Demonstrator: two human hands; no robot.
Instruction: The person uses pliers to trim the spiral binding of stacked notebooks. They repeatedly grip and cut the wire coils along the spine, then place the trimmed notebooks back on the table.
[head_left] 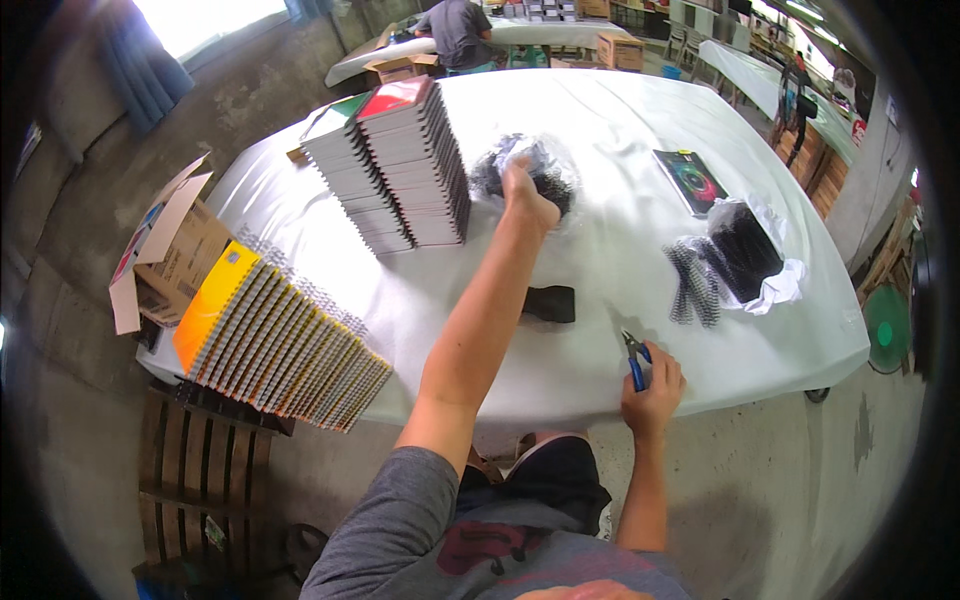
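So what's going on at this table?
A person's left hand reaches to a clear plastic bag with black contents; its grip is hard to make out. The right hand holds blue-handled pliers near the table's front edge. Stacked spiral-bound books stand at the left, and black coils lie at the right.

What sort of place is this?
Probably a small notebook-finishing workshop: stacks of spiral-bound notebooks, blue-handled cutters in the right hand, and another person at a second table behind.
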